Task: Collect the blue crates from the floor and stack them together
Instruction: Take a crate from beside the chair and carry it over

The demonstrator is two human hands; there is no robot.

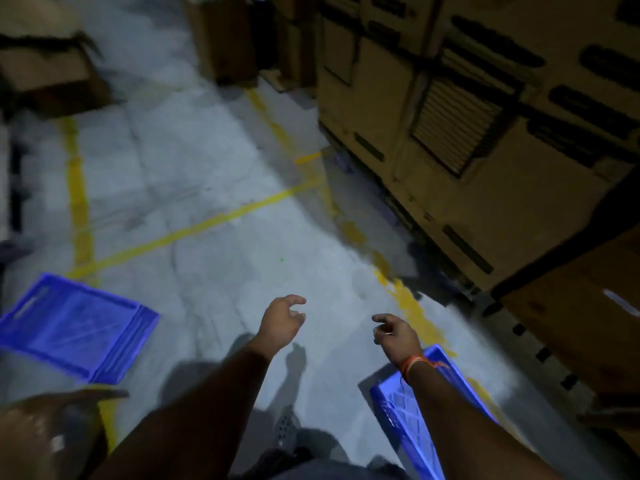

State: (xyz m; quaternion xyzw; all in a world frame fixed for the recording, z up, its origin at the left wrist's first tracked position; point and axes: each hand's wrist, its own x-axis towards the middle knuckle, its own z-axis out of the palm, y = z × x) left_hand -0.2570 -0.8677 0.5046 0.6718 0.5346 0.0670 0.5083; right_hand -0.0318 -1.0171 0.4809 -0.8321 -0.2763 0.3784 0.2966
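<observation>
A blue plastic crate (74,325) lies on the grey floor at the lower left, its open side up. A second blue crate (403,417) sits at the lower right, partly hidden under my right forearm and cut off by the frame's bottom edge. My left hand (282,322) hangs over bare floor between the two crates, fingers loosely curled and apart, holding nothing. My right hand (394,336) hovers just beyond the right crate's far end, fingers also apart and empty. An orange thread circles that wrist.
Stacked cardboard boxes (485,133) line the right side down to the floor. More boxes (221,36) stand at the back and at the upper left. Yellow floor lines (194,230) cross the aisle. A brown blurred object (52,434) fills the lower left corner.
</observation>
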